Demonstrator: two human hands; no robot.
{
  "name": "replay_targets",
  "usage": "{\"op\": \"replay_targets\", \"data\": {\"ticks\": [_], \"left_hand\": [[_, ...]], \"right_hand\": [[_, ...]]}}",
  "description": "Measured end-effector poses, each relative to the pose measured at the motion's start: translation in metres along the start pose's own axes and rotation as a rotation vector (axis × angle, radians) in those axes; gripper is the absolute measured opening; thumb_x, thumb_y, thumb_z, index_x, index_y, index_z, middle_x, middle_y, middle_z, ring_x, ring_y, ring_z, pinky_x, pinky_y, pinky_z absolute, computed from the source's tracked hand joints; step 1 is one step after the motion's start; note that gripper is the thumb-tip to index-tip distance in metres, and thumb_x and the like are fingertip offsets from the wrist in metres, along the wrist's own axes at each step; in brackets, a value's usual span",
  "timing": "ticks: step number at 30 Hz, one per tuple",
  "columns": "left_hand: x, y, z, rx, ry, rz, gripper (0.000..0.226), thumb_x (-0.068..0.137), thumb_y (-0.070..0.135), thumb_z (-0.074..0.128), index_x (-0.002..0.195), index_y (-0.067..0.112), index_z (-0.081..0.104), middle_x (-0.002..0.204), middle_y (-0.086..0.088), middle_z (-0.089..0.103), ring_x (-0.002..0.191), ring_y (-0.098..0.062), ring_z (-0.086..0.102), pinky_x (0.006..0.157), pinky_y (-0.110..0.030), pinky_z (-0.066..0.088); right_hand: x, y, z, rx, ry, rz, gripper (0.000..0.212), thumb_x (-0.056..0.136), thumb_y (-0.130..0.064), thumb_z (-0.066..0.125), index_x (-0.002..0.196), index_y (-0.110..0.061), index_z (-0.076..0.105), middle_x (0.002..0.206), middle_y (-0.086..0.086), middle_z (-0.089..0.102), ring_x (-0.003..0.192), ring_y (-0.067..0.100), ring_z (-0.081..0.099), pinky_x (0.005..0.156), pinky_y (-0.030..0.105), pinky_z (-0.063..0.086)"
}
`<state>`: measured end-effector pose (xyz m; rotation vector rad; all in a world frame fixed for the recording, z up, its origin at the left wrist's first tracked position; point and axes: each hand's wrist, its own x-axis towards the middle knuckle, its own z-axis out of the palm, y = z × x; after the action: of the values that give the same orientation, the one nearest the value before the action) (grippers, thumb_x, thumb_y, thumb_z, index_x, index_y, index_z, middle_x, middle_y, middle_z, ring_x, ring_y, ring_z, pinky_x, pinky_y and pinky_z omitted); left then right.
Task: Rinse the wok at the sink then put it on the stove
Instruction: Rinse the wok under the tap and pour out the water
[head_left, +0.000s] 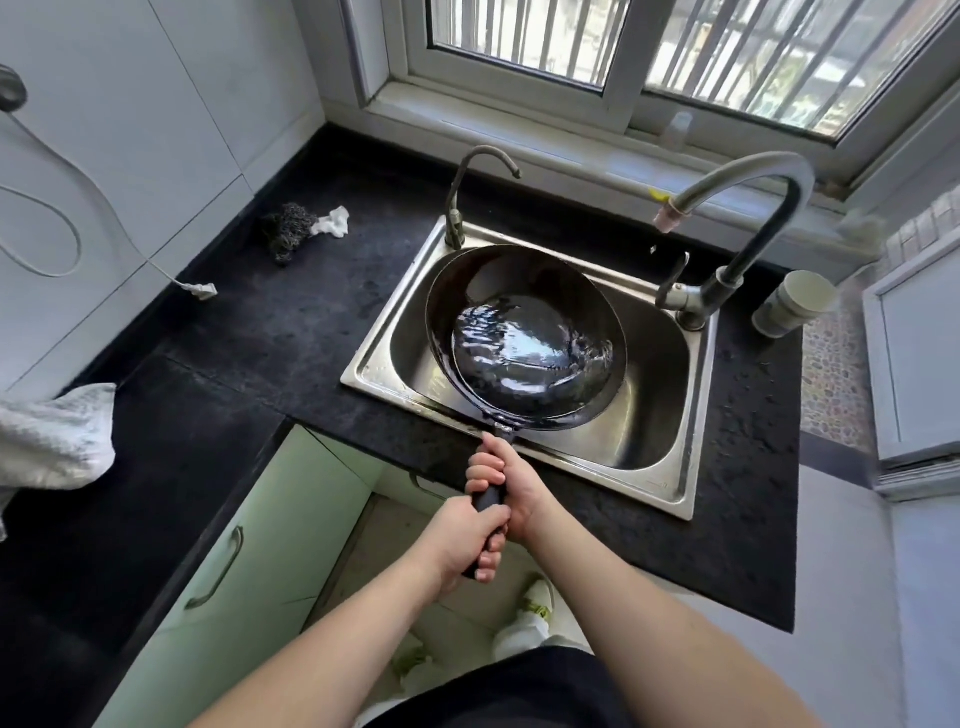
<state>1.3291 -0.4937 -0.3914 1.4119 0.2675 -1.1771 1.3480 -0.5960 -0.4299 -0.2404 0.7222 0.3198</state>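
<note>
A black wok (524, 338) with rippling water in its bowl is held over the steel sink (670, 447), tilted a little. Its dark handle points toward me over the sink's front rim. My right hand (506, 480) grips the handle close to the wok. My left hand (467, 540) grips the handle's end just behind it. The big curved faucet (748, 208) arches over the sink's far right; no stream of water shows from it. No stove is in view.
A thin second tap (460, 197) stands at the sink's back left. A steel scourer and white scrap (301, 231) lie on the black counter (270, 332). A grey towel (52, 436) hangs at left, a cup (795, 306) at right. A cabinet door (249, 545) is open below.
</note>
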Motion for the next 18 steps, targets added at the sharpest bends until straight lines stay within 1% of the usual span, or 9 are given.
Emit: {"op": "replay_targets", "data": {"ticks": [3, 6, 10, 15, 18], "left_hand": [[-0.001, 0.013, 0.005, 0.051, 0.042, 0.006, 0.029, 0.091, 0.006, 0.047, 0.063, 0.009, 0.043, 0.044, -0.002, 0.038, 0.031, -0.012, 0.031, 0.035, -0.015, 0.027], [-0.002, 0.025, 0.006, 0.037, 0.039, -0.011, 0.030, 0.091, 0.006, 0.047, 0.062, 0.010, 0.043, 0.044, -0.001, 0.037, 0.030, -0.010, 0.030, 0.035, -0.014, 0.026], [-0.005, 0.039, 0.010, -0.092, -0.041, -0.096, 0.030, 0.092, 0.008, 0.047, 0.064, 0.012, 0.042, 0.046, 0.001, 0.035, 0.030, -0.006, 0.027, 0.032, -0.011, 0.020], [-0.009, 0.057, 0.021, -0.218, -0.141, -0.188, 0.027, 0.094, 0.012, 0.046, 0.067, 0.013, 0.043, 0.044, 0.006, 0.035, 0.027, -0.002, 0.026, 0.027, -0.009, 0.016], [-0.013, 0.061, 0.025, -0.318, -0.201, -0.241, 0.028, 0.096, 0.015, 0.046, 0.068, 0.014, 0.043, 0.043, 0.007, 0.034, 0.026, 0.000, 0.026, 0.025, -0.010, 0.016]], "right_hand": [[0.000, -0.007, 0.007, 0.071, -0.024, 0.029, 0.052, 0.099, -0.027, 0.044, 0.048, -0.018, 0.038, 0.036, -0.009, 0.030, 0.027, 0.004, 0.030, 0.033, 0.017, 0.032], [-0.003, -0.015, 0.016, 0.085, -0.010, 0.058, 0.059, 0.098, -0.028, 0.044, 0.041, -0.017, 0.037, 0.033, -0.009, 0.030, 0.026, 0.004, 0.030, 0.033, 0.017, 0.033], [-0.012, -0.024, 0.027, 0.097, 0.063, 0.044, 0.062, 0.098, -0.027, 0.043, 0.038, -0.015, 0.036, 0.031, -0.007, 0.030, 0.025, 0.006, 0.032, 0.031, 0.016, 0.034], [-0.024, -0.039, 0.036, 0.080, 0.164, 0.005, 0.067, 0.100, -0.026, 0.040, 0.035, -0.012, 0.037, 0.030, -0.005, 0.030, 0.023, 0.009, 0.033, 0.032, 0.012, 0.034], [-0.030, -0.044, 0.037, 0.011, 0.230, -0.016, 0.071, 0.101, -0.027, 0.038, 0.032, -0.012, 0.038, 0.031, -0.005, 0.031, 0.030, 0.009, 0.034, 0.035, 0.013, 0.035]]}}
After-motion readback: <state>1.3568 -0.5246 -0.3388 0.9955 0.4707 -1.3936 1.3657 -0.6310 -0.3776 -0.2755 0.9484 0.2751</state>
